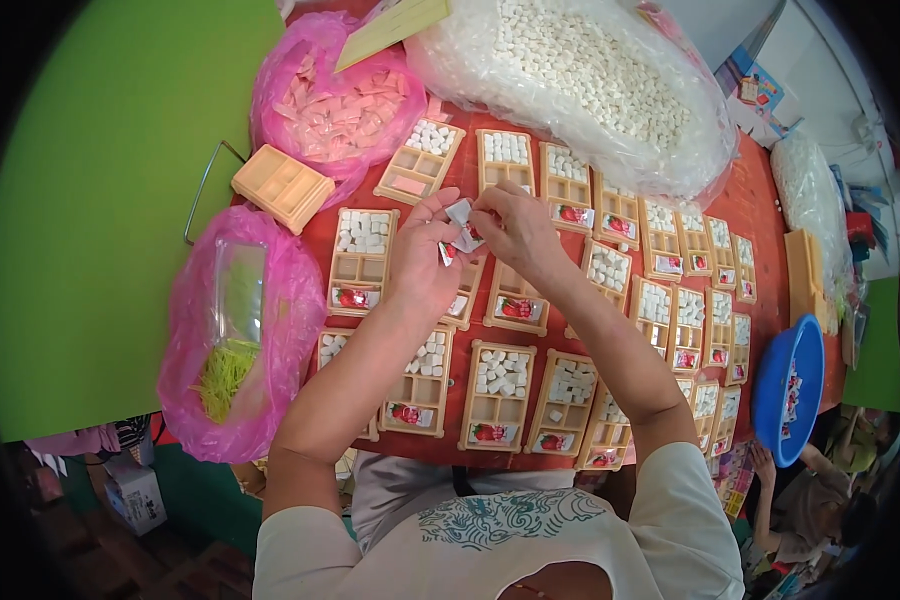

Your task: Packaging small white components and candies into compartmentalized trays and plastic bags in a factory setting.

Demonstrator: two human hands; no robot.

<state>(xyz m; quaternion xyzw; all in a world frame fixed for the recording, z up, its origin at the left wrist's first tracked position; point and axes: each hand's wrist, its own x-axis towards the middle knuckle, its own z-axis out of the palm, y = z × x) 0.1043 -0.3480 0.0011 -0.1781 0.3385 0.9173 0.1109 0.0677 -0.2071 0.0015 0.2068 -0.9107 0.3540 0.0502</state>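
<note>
My left hand (420, 257) is cupped around several small white packets (458, 212) printed with red strawberries. The fingers of my right hand (523, 232) are closed in a pinch at the edge of these packets. Both hands are above rows of light wooden trays, each split into compartments. Just beyond them, one tray (505, 172) has white chunky pieces in its far compartment. Left of it, another tray (391, 168) also holds a flat pink piece. Many nearer trays, such as this tray (482, 408), hold white pieces at one end and a strawberry packet at the other.
A large clear bag of white pieces (590, 70) lies at the back of the red table (457, 370). Pink bags hold pink packets (340, 118) and green shreds (227, 370) at left, near stacked trays (282, 188). A blue basin (778, 385) with packets stands right, beside another person (815, 505).
</note>
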